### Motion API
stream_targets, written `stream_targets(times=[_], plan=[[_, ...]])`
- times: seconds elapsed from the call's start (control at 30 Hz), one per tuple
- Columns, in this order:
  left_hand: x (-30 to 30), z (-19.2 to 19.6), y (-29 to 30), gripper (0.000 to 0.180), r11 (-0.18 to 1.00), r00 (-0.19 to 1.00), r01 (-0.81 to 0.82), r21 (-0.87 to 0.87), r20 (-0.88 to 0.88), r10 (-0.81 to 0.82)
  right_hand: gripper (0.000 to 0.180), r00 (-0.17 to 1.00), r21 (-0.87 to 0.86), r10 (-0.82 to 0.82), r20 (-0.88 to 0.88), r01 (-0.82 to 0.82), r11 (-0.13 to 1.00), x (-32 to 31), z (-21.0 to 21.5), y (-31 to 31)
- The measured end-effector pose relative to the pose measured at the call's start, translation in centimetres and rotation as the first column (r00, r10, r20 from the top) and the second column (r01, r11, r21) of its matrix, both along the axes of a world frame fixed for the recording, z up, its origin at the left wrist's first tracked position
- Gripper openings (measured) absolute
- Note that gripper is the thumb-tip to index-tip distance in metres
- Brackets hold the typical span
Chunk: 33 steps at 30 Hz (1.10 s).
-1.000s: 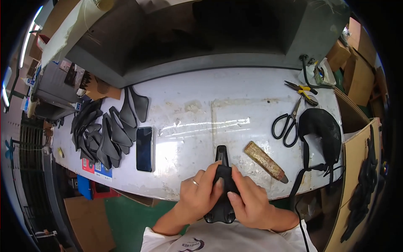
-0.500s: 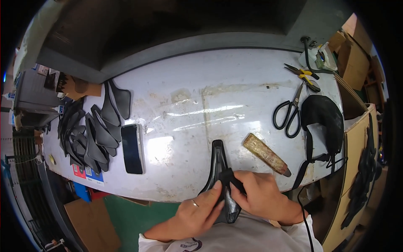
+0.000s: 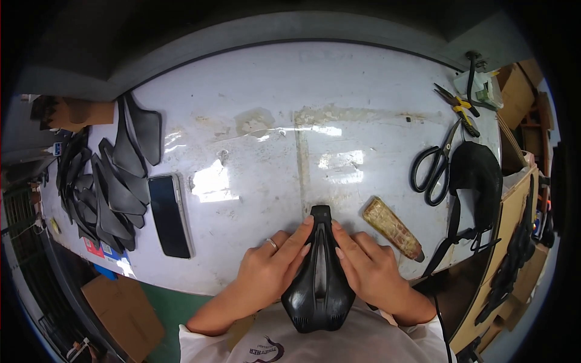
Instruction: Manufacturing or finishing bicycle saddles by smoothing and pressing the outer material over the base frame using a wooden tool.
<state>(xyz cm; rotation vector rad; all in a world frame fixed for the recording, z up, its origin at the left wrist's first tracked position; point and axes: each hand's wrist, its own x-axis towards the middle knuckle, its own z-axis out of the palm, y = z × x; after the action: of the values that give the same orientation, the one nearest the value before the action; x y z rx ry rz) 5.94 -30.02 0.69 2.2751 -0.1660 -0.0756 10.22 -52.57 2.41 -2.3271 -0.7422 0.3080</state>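
A black bicycle saddle (image 3: 319, 284) with a long centre slot lies at the near edge of the white worktable (image 3: 272, 139), nose pointing away from me. My left hand (image 3: 266, 275) presses along its left side, fingers stretched toward the nose, a ring on one finger. My right hand (image 3: 369, 269) lies flat against its right side in the same way. Both hands hold the saddle between them.
A dark phone (image 3: 169, 215) lies left of my hands, beside a pile of black saddle-shaped covers (image 3: 103, 175). A brown wooden block (image 3: 392, 228) sits right of the saddle. Black scissors (image 3: 433, 166), pliers (image 3: 457, 109) and a black saddle with straps (image 3: 478, 181) occupy the right side.
The saddle has turned from tilted to straight with its nose away from me. My hands moved from gripping its middle to lying flat along both its sides.
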Motion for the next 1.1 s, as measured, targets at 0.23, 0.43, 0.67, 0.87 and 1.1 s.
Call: stream_targets(times=[0.23, 0.43, 0.67, 0.87, 1.1], plan=[[0.5, 0.0, 0.7, 0.055, 0.998, 0.997, 0.057, -0.012, -0.058, -0.057, 0.056, 0.996, -0.009, 0.033, -0.082, -0.034, 0.999, 0.7, 0.4, -0.1], [-0.2, 0.5, 0.5, 0.059, 0.992, 0.99, 0.085, -0.089, -0.105, -0.094, 0.064, 0.986, 0.026, 0.052, -0.159, -0.049, 0.998, -0.5, 0.4, -0.3], [-1.5, -0.1, -1.4, 0.061, 0.997, 0.995, 0.036, -0.062, -0.088, -0.041, 0.07, 0.981, 0.042, 0.025, -0.193, -0.018, 0.999, -1.7, 0.0, 0.3], [-1.8, 0.0, -3.1, 0.07, 0.969, 0.998, 0.025, 0.244, 0.046, -0.037, 0.073, 0.993, -0.218, 0.114, -0.021, -0.116, 0.969, -2.9, 0.5, 0.9], [-0.5, 0.4, -3.2, 0.083, 0.951, 0.991, 0.13, 0.281, -0.073, -0.114, 0.072, 0.992, -0.237, 0.129, 0.007, -0.124, 0.964, -2.4, 0.2, 0.2]])
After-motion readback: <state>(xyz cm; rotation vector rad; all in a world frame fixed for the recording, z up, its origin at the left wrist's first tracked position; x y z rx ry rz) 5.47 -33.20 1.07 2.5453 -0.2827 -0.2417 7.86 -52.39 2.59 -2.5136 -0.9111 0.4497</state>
